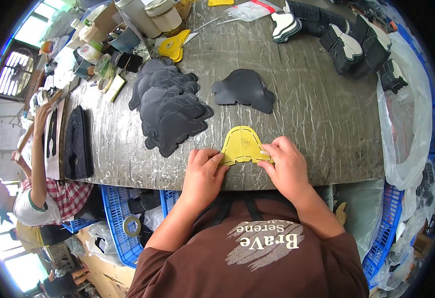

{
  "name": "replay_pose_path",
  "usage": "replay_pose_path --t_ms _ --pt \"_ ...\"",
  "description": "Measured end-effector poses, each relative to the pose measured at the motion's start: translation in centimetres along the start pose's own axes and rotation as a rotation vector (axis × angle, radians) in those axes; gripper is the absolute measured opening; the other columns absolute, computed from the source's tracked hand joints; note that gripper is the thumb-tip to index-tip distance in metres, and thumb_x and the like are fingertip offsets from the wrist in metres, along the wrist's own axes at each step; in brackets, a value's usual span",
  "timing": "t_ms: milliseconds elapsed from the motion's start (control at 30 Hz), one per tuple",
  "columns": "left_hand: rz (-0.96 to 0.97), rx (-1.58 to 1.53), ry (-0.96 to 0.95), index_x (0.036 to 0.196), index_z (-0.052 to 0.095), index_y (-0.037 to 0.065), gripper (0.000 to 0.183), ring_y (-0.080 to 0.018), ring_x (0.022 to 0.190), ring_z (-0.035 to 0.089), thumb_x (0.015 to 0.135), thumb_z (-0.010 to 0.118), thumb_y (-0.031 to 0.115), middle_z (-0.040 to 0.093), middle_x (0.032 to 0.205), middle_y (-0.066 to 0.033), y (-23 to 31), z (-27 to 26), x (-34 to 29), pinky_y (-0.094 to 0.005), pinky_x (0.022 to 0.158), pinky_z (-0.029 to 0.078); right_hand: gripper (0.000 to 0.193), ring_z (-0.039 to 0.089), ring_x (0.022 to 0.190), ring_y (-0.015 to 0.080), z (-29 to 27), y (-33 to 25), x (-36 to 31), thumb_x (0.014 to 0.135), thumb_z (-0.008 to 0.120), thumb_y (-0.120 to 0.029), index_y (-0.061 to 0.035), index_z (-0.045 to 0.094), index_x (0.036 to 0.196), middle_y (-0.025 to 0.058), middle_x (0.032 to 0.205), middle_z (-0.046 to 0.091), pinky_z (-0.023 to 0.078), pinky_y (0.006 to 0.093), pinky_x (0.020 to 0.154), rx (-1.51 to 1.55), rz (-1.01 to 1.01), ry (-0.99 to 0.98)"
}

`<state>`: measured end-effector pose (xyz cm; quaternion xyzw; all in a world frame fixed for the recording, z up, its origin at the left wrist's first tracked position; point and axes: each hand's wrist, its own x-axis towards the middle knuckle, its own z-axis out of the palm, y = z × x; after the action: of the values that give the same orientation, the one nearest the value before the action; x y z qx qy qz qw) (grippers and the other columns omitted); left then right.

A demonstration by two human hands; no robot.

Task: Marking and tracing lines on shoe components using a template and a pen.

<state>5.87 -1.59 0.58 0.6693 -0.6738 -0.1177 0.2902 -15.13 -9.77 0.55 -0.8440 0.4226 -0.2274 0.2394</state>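
A yellow arched template (243,143) with slots along its edge lies near the table's front edge. My left hand (203,171) has its fingers closed on the template's lower left corner. At the lower right corner my right hand (286,164) pinches it between thumb and fingers; a small whitish spot shows there, too small to name. Whether a dark piece lies under the template is hidden. Beyond it rests a single dark curved cut piece (243,90). To the left, a loose heap of similar dark pieces (172,111) with pale line marks spreads over the table.
Other yellow templates (174,45) lie by tubs and jars (163,15) at the back left. Tied stacks of black and white pieces (344,47) stand at the back right, beside clear plastic sheeting (408,134). A blue crate (120,208) is below. A co-worker (43,198) works at left.
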Motion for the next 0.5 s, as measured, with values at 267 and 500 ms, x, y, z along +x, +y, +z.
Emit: replay_pose_path --t_ms 267,500 --pt "0.011 -0.013 0.029 0.094 0.07 0.001 0.022 -0.0312 0.09 0.054 0.072 0.075 0.003 0.062 0.099 -0.0107 0.24 0.36 -0.07 -0.0403 0.079 0.047 0.036 0.058 0.088 0.0274 0.33 -0.06 -0.08 0.07 0.078 -0.013 -0.0041 0.067 0.102 0.0078 0.092 0.055 0.049 0.0391 0.074 0.014 0.01 0.01" --pt "0.024 -0.023 0.048 0.093 0.07 0.002 0.021 -0.031 0.089 0.055 0.073 0.075 0.002 0.062 0.098 -0.0107 0.07 0.7 -0.19 -0.0398 0.078 0.047 0.034 0.058 0.088 0.0272 0.45 0.11 -0.14 0.07 0.078 -0.013 -0.0035 0.067 0.1 0.0078 0.092 0.055 0.049 0.039 0.074 0.017 0.006 0.03"
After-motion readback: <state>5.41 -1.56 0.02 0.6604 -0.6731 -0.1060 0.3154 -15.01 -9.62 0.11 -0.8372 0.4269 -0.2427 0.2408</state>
